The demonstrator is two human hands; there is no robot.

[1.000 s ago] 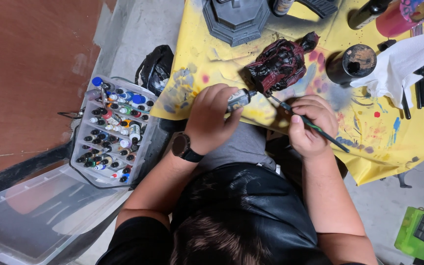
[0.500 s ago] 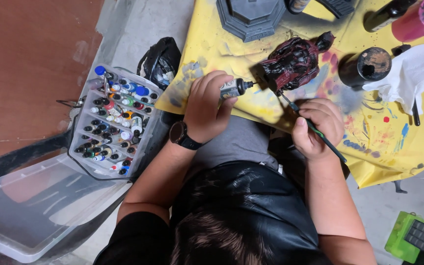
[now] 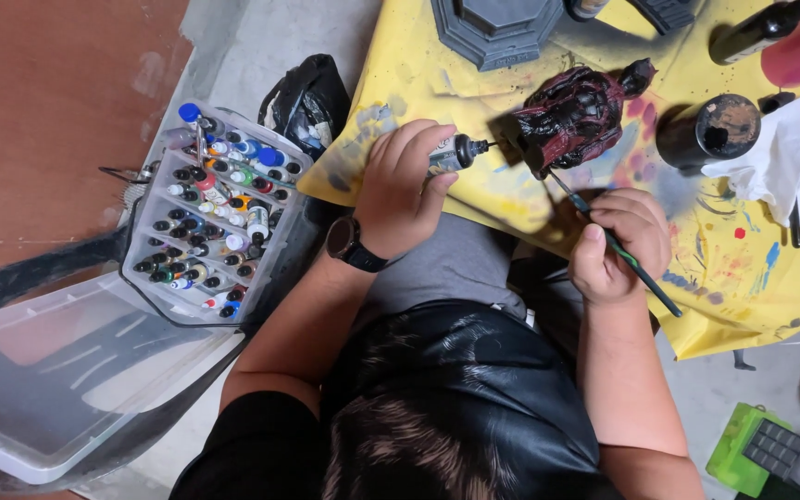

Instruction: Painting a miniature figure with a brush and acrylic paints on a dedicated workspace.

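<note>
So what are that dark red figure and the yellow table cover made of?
The dark red and black figure looks like moulded plastic or resin under glossy wet paint; its ridges catch highlights. The yellow table cover seems thin plastic sheeting or paper: it creases, drapes over the edge and carries paint smears.

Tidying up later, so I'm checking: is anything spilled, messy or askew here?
Yes: the yellow table cover is smeared and spotted with paint near the right hand, and a crumpled white cloth lies over the tools at the right edge.
</note>
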